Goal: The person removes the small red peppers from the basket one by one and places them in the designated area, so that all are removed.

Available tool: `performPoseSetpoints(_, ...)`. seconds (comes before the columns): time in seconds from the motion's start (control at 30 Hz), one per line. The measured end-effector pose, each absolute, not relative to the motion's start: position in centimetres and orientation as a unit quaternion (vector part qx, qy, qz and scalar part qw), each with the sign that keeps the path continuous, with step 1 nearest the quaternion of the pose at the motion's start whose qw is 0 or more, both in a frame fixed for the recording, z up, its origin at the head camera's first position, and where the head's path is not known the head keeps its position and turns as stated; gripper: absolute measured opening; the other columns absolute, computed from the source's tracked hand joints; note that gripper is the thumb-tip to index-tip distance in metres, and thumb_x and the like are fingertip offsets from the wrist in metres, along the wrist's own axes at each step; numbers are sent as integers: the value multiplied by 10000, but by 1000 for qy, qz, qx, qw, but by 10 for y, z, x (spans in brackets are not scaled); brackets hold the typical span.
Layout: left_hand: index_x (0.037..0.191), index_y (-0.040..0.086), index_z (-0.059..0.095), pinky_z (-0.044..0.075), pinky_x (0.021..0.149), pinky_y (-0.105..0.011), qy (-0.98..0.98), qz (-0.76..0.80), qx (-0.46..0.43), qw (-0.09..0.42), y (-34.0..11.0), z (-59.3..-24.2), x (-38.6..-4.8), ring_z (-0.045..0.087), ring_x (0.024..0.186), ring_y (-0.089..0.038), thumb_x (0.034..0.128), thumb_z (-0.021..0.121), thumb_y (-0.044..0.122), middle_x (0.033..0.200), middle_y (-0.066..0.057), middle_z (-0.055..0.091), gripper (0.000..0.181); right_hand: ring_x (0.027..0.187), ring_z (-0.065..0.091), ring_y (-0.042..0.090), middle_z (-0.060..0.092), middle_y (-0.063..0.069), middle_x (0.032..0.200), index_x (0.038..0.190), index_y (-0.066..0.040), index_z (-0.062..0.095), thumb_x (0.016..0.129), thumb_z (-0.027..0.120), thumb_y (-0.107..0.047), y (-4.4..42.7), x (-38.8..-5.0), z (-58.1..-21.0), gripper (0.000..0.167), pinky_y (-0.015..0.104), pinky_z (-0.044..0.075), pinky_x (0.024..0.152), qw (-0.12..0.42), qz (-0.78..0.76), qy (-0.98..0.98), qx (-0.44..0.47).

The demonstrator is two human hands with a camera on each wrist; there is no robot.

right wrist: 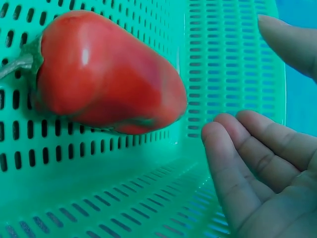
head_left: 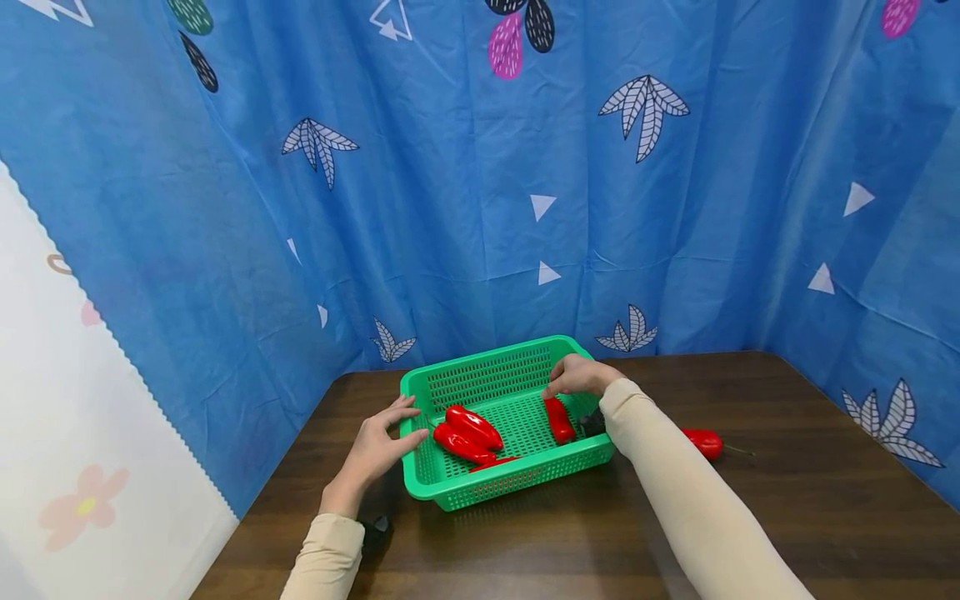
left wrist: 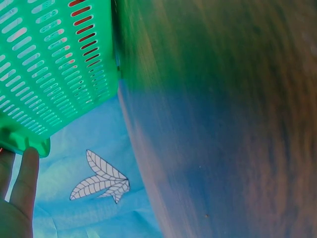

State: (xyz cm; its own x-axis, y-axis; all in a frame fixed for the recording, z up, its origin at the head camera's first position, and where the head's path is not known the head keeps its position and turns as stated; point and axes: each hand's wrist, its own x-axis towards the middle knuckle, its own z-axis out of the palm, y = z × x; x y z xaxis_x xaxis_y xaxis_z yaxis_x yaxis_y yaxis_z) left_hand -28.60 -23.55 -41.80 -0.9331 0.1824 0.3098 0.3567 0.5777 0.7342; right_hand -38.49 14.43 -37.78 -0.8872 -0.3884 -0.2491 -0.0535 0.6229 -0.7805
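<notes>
A green perforated plastic basket (head_left: 517,467) sits on the table with several red peppers in it. Two red peppers (head_left: 472,427) lie side by side in its left half, and another shows partly behind the front wall. At the left rim is my left hand (head_left: 375,442), its fingers extended and touching the edge; the left wrist view shows fingers (left wrist: 27,178) against the rim. Over the right half reaches my right hand (head_left: 576,375), beside one red pepper (head_left: 558,421). In the right wrist view this pepper (right wrist: 109,74) lies apart from the spread thumb and fingers (right wrist: 223,153).
Another red pepper (head_left: 705,442) with a thin stem lies on the brown wooden table (head_left: 795,500), right of the basket and partly behind my right sleeve. A blue patterned curtain (head_left: 480,208) hangs behind the table.
</notes>
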Motion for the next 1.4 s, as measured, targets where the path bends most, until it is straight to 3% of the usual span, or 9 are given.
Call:
performPoseSetpoints(0.23, 1291, 41, 670, 287, 1196, -600, -882, -434, -153, 99, -236, -419, -287, 328, 1512, -268, 877, 781, 317, 1525, -82, 507, 510, 1176, 597, 357, 471, 290, 1457, 1435, 125, 437, 895, 739, -195, 142, -384, -379, 697, 520, 478, 1073, 189, -383, 896, -119)
performPoseSetpoints(0.33, 1290, 43, 671, 301, 1192, -593, -882, -436, -152, 98, -236, -419, -288, 326, 1512, -267, 877, 781, 316, 1525, -81, 506, 507, 1018, 610, 287, 562, 247, 1324, 1412, 123, 468, 897, 737, -198, 140, -384, -379, 664, 485, 512, 1023, 184, -369, 903, -117)
performPoseSetpoints(0.4, 1294, 46, 669, 302, 1191, -593, -882, -436, -150, 96, -236, -419, -288, 323, 1514, -266, 879, 779, 321, 1528, -73, 504, 510, 792, 549, 207, 624, 155, 1030, 1156, 109, 621, 897, 739, -195, 139, -387, -381, 417, 395, 533, 874, 185, -367, 905, -114)
performPoseSetpoints(0.47, 1297, 47, 668, 301, 1192, -593, -883, -436, -149, 95, -236, -419, -288, 322, 1514, -265, 877, 779, 331, 1530, -67, 502, 518, 616, 414, 147, 530, 51, 751, 801, 10, 603, 895, 741, -181, 139, -389, -383, 254, 328, 440, 685, 183, -362, 906, -119)
performPoseSetpoints(0.5, 1298, 48, 667, 299, 1192, -595, -883, -436, -148, 93, -236, -419, -288, 321, 1515, -264, 877, 779, 335, 1531, -64, 501, 522, 561, 342, 125, 453, 12, 657, 677, -58, 516, 895, 740, -176, 138, -391, -384, 334, 317, 368, 623, 182, -359, 907, -123)
performPoseSetpoints(0.57, 1300, 50, 666, 300, 1190, -598, -883, -436, -147, 92, -236, -418, -288, 318, 1516, -265, 877, 778, 344, 1534, -63, 498, 528, 505, 226, 117, 304, -19, 552, 595, -167, 313, 894, 738, -164, 138, -393, -385, 520, 319, 247, 579, 183, -360, 906, -128)
performPoseSetpoints(1.4, 1295, 45, 668, 294, 1194, -593, -883, -435, -151, 93, -238, -419, -289, 313, 1517, -278, 877, 780, 321, 1529, -87, 501, 513, 510, 203, 91, 267, -58, 539, 535, -196, 347, 920, 711, -174, 132, -388, -382, 530, 239, 254, 532, 209, -318, 917, -120)
